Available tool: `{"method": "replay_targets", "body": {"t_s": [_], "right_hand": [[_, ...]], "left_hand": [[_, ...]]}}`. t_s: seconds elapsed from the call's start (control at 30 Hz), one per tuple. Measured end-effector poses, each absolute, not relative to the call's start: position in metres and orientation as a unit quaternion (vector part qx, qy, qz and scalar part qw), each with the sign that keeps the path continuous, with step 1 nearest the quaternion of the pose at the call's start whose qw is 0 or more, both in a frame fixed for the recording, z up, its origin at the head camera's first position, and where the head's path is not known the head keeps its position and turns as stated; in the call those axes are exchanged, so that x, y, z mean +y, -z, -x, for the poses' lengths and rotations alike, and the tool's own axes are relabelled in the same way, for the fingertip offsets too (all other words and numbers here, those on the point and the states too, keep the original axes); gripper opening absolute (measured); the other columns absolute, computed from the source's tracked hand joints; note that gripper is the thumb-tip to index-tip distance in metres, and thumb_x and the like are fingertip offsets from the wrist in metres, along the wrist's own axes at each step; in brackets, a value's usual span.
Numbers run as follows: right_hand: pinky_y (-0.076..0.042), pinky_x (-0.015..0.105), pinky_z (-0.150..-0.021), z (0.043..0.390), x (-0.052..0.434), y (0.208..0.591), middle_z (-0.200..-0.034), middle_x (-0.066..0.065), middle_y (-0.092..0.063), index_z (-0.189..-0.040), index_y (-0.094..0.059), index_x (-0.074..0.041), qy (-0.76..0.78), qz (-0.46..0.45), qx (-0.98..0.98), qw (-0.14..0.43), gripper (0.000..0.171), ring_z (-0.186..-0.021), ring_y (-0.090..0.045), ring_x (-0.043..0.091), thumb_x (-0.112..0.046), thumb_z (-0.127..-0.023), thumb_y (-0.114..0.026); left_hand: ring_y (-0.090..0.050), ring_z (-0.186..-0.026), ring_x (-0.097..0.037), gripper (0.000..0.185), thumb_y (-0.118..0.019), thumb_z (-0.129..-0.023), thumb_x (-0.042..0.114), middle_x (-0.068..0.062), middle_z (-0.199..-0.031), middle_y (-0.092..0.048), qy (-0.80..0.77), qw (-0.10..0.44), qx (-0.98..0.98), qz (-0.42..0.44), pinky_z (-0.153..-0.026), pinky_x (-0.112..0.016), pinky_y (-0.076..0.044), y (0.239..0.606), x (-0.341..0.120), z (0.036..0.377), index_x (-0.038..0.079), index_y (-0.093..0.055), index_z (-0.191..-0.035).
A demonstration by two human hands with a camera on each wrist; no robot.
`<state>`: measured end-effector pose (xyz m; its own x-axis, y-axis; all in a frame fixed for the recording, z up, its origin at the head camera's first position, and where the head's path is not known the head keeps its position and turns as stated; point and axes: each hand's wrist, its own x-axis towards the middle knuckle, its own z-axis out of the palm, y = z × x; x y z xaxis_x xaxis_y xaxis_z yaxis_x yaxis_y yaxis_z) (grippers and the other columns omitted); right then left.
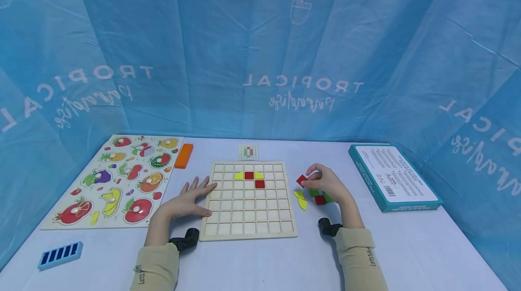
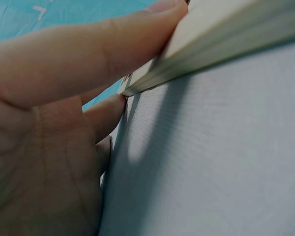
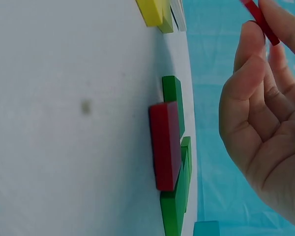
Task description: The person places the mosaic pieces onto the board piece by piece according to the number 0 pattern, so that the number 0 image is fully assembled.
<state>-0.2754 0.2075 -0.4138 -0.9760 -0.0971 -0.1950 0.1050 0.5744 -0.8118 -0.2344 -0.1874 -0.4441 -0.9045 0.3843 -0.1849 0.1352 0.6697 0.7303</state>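
My right hand (image 1: 327,183) pinches a red tile (image 1: 301,180) by its edge, so it may slip, while my flat, loose left hand (image 1: 188,200) could nudge the grid board (image 1: 249,199).

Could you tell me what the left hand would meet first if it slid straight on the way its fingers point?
Most likely nothing new: the left hand already rests against the grid board; its fingertips overlap the left edge. Further on lie the red squares, though depth is uncertain.

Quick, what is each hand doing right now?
Left hand: open, resting flat against the grid board.
Right hand: pinching a red tile.
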Motion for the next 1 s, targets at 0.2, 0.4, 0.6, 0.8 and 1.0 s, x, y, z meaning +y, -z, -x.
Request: {"method": "replay_targets", "body": {"t_s": [0.2,0.4,0.6,0.8,1.0], "right_hand": [[-0.050,0.030,-0.071,0.274,0.204,0.413,-0.092,0.008,-0.061,-0.104,-0.061,-0.011,0.457,-0.006,0.882,0.111,0.032,-0.080,-0.057,0.023,-0.024,-0.077,-0.074],[-0.051,0.030,-0.073,0.275,0.201,0.414,-0.095,0.007,-0.063,-0.103,-0.066,-0.012,0.457,0.005,0.883,0.108,0.027,-0.082,-0.057,0.022,-0.021,-0.079,-0.072],[-0.052,0.031,-0.075,0.277,0.193,0.412,-0.097,0.005,-0.064,-0.102,-0.067,-0.013,0.456,0.007,0.883,0.107,0.025,-0.086,-0.056,0.021,-0.021,-0.079,-0.072],[-0.051,0.031,-0.077,0.280,0.183,0.412,-0.095,0.004,-0.064,-0.100,-0.068,-0.014,0.465,0.030,0.879,0.104,0.024,-0.087,-0.057,0.020,-0.022,-0.078,-0.073],[-0.051,0.031,-0.077,0.282,0.170,0.411,-0.092,0.003,-0.065,-0.098,-0.068,-0.013,0.475,0.058,0.871,0.111,0.020,-0.083,-0.059,0.018,-0.019,-0.080,-0.071]], "left_hand": [[0.010,-0.139,-0.040,0.088,-0.075,-0.068,0.029,-0.021,-0.152,-0.010,-0.383,0.165,0.898,-0.144,-0.110,-0.055,0.011,0.444,-0.187,0.234,0.007,-0.033,-0.143],[0.010,-0.139,-0.040,0.089,-0.076,-0.068,0.027,-0.020,-0.153,-0.010,-0.386,0.167,0.897,-0.136,-0.110,-0.055,0.011,0.444,-0.187,0.234,0.007,-0.033,-0.143],[0.010,-0.139,-0.040,0.089,-0.076,-0.067,0.026,-0.020,-0.153,-0.010,-0.389,0.166,0.896,-0.134,-0.109,-0.055,0.012,0.444,-0.187,0.234,0.007,-0.033,-0.143],[0.010,-0.139,-0.040,0.089,-0.076,-0.067,0.026,-0.020,-0.153,-0.010,-0.390,0.166,0.896,-0.134,-0.110,-0.055,0.012,0.443,-0.187,0.234,0.007,-0.033,-0.143],[0.010,-0.139,-0.040,0.089,-0.076,-0.067,0.026,-0.020,-0.153,-0.010,-0.389,0.165,0.896,-0.135,-0.110,-0.055,0.011,0.443,-0.186,0.234,0.006,-0.033,-0.143]]}}
